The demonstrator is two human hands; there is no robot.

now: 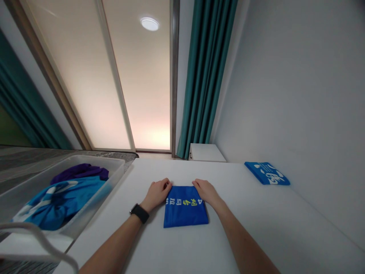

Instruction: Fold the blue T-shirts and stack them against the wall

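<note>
A folded blue shirt [186, 215] lies flat on the white table in front of me, with white and yellow-green lettering that appears upside down. At its far left corner, my left hand [159, 193] has its fingers curled in and closed on the cloth. My right hand [208, 192] pinches the far right corner, fingers closed on the edge. A black watch is on my left wrist. Farther off to the right, a second folded blue shirt [264, 174] with white print rests by the wall.
To the left stands a translucent plastic bin [110, 182] holding crumpled blue garments [72, 198] and a purple garment [81, 172]. A pale curved cable or tube [42, 238] crosses the lower left. Beyond the white table [228, 232] are a small white cabinet [207, 152], a green curtain and frosted doors.
</note>
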